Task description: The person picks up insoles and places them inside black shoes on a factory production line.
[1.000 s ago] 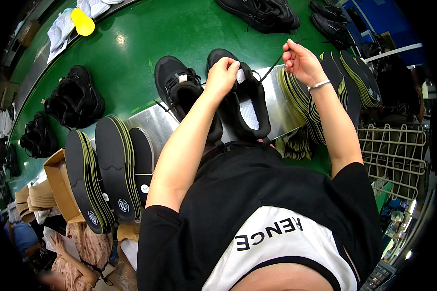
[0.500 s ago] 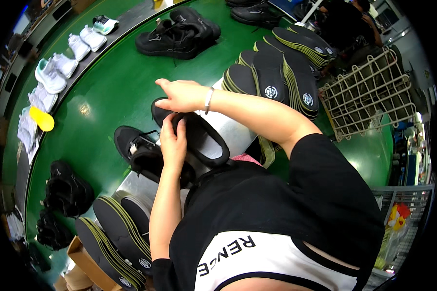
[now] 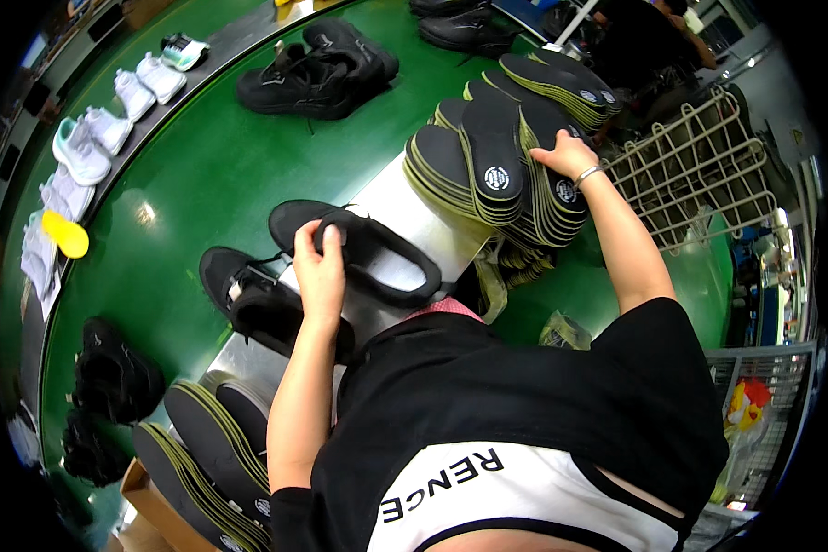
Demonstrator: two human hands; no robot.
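My left hand (image 3: 319,278) is closed on the tongue and collar of a black shoe (image 3: 405,293), whose opening faces up and shows a pale inner sole. Beside it, partly behind my left wrist, lies a second black shoe (image 3: 225,273). My right hand (image 3: 566,156) rests on a stack of black insoles with yellow-green edges (image 3: 547,184), thumb apart from the other fingers. Those fingers are partly hidden, and no insole is visibly lifted. Another insole stack (image 3: 492,138) stands directly to the left of that one.
More insoles (image 3: 213,428) are piled at the lower left by a cardboard box (image 3: 147,492). Black shoes (image 3: 317,78) stand on the green table (image 3: 170,267). White shoes (image 3: 81,152) line the far-left strip. A wire basket (image 3: 695,175) stands right, near a seated person (image 3: 649,46).
My right hand has left the shoe and moved right to the insole stack. My left hand has kept its hold on the shoe.
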